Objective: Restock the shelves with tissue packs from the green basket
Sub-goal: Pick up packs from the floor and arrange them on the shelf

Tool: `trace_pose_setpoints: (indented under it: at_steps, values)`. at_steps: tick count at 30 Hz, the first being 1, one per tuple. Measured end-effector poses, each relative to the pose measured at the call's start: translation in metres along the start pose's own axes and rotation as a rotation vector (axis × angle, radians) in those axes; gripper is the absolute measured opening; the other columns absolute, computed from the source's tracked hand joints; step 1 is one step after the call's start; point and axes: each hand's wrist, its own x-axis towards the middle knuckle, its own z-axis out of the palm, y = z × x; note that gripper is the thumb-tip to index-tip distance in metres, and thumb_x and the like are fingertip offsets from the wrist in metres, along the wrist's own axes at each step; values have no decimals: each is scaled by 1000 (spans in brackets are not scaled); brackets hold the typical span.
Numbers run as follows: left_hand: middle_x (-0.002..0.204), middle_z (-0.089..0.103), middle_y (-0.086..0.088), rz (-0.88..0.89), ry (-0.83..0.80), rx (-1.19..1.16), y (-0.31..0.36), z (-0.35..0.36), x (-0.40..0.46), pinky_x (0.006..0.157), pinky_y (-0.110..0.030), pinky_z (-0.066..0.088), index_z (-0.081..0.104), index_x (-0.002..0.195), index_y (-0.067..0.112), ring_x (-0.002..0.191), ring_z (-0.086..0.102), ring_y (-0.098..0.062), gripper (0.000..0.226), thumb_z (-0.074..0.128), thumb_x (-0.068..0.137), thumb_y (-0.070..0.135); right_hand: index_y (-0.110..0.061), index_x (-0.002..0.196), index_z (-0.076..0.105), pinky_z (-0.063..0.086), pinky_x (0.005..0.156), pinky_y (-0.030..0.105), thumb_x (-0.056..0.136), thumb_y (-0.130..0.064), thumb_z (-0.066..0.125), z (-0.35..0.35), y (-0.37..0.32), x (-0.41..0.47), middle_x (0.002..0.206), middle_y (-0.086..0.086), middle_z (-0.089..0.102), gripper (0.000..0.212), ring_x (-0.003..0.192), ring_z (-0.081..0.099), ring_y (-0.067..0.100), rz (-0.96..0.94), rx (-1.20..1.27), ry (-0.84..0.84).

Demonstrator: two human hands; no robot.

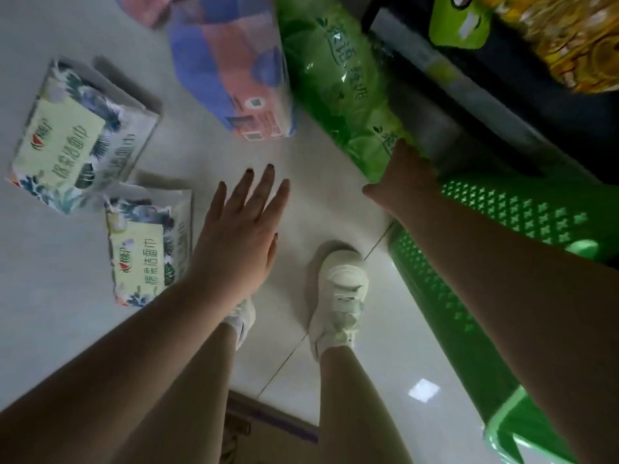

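Fingers (407,152) on green pack (341,82) — label blurred

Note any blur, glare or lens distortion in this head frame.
Head view: wide-angle bending at the edges; motion blur smears the green pack and right hand; a ceiling light glares off the floor tile; the left hand is sharper.

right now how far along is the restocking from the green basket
Early on. Already out of the perforated green plastic basket: two leaf-printed white tissue packs and a purple-and-pink pack, all lying on the pale floor, none seen shelved. In hand: the right hand is on a long green tissue pack, its fingers hidden behind it; the left hand hovers open. Left: shelving every pack.
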Motion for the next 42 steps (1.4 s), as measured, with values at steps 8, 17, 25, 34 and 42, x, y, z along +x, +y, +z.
trace_pose_setpoints:
  at_steps: [8,17,25,34,42]
  values:
    - [143,41,-18,-35,-52,-54,14,36,4,101,-56,32,39,138,6,128,44,-40,64,55,78,21,-7,148,-10,12,114,53,70,-53,72,18,-2,73,157,12,-7,122,145,0,33,37,-51,74]
    - [143,42,-15,61,-19,-79,28,27,21,102,-54,34,38,137,8,128,44,-39,57,34,83,27,-6,147,0,36,99,52,62,-58,75,20,-10,80,148,23,21,124,131,30,38,37,-152,141]
    - [142,44,-15,69,-6,-63,36,7,6,100,-55,37,38,135,8,125,47,-39,55,34,83,26,-9,148,-10,33,104,52,62,-65,71,2,-13,49,149,20,20,130,134,28,38,84,-9,-51]
    - [144,41,-15,112,34,-16,48,-71,-25,104,-52,25,34,138,9,128,43,-39,57,32,83,28,-14,147,11,38,103,48,64,-69,64,-42,-9,-39,145,17,29,112,131,34,36,89,65,-195]
    - [145,40,-16,115,35,15,52,-154,-67,104,-54,29,40,138,6,129,41,-40,63,31,80,26,-14,142,19,43,97,51,61,-65,69,-95,-11,-145,138,15,39,108,124,43,36,37,74,-85]
